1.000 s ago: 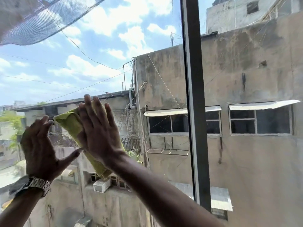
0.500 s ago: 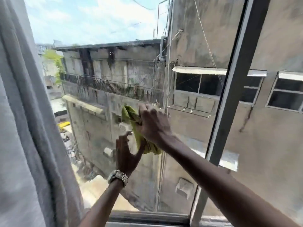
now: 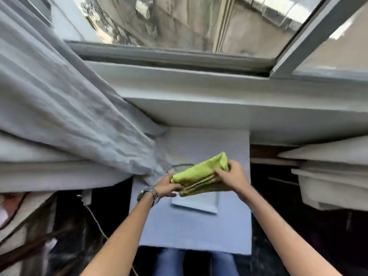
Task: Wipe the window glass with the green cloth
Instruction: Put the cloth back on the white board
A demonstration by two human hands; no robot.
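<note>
- Green cloth [image 3: 201,176] is folded into a thick pad and sits between your 2 hands, low in front of you, well below the window glass [image 3: 179,22] and not touching it.
- Your left hand [image 3: 166,186], the one with the wristwatch [image 3: 149,196], is closed on the near-left end of the cloth, fingers tucked under the stacked layers.
- Your right hand [image 3: 232,174] pinches the far-right end, thumb on top near the folded corner.
- Under the cloth lies a pale blue surface [image 3: 195,232] with a flat pale tile-like piece [image 3: 196,203] on it; your knees show just beyond its near edge.
- From here, the fold could slip open if either grip loosens as you lift, leaving you a loose rag that smears rather than wipes.
- To your left the grey curtain [image 3: 59,108] hangs bunched, its lower edge near your left hand. It could catch the cloth or your watch on the way up, or swing across the pane.
- Further out is the white sill [image 3: 199,92], then the window frame [image 3: 169,54]. Dragging the cloth over the sill or track could pick up grit and scratch or streak the glass.
- At the far right a sash bar [image 3: 298,36] crosses the pane; a hurried stroke could knock your knuckles on it.
</note>
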